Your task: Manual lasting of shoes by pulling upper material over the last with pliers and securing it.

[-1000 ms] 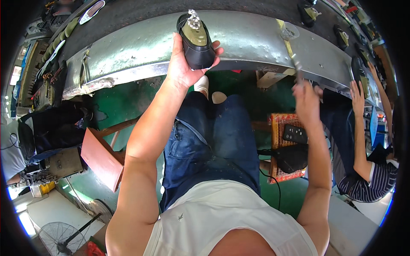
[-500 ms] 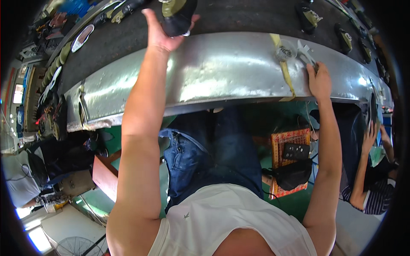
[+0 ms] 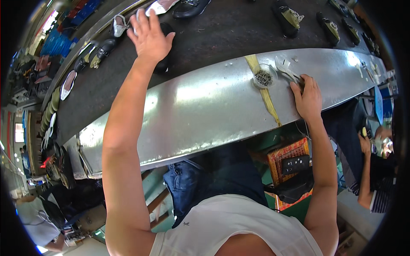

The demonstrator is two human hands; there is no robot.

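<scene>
My left hand (image 3: 151,40) is open, its fingers spread above the dark belt at the far left. A dark shoe (image 3: 163,65) lies behind and beside that hand, partly hidden by it. On the metal ledge (image 3: 205,98), my right hand (image 3: 308,96) is closed around the dark handle of a pliers-like metal tool (image 3: 285,67). The tool's pale head points away to the left. Left of it stands a small clear cup (image 3: 263,78) of small metal pieces, perhaps tacks, beside a yellow strip (image 3: 269,104) across the ledge.
More dark shoes (image 3: 287,19) sit along the belt (image 3: 230,30). A white shoe (image 3: 68,85) stands by its left edge. Below the ledge is an orange woven seat (image 3: 287,149) with a black bag (image 3: 294,187). Another person's arm (image 3: 365,170) is at the right.
My left hand has let go of the black and olive shoe it held and now spreads over the belt. The view has shifted. My right hand still holds the tool.
</scene>
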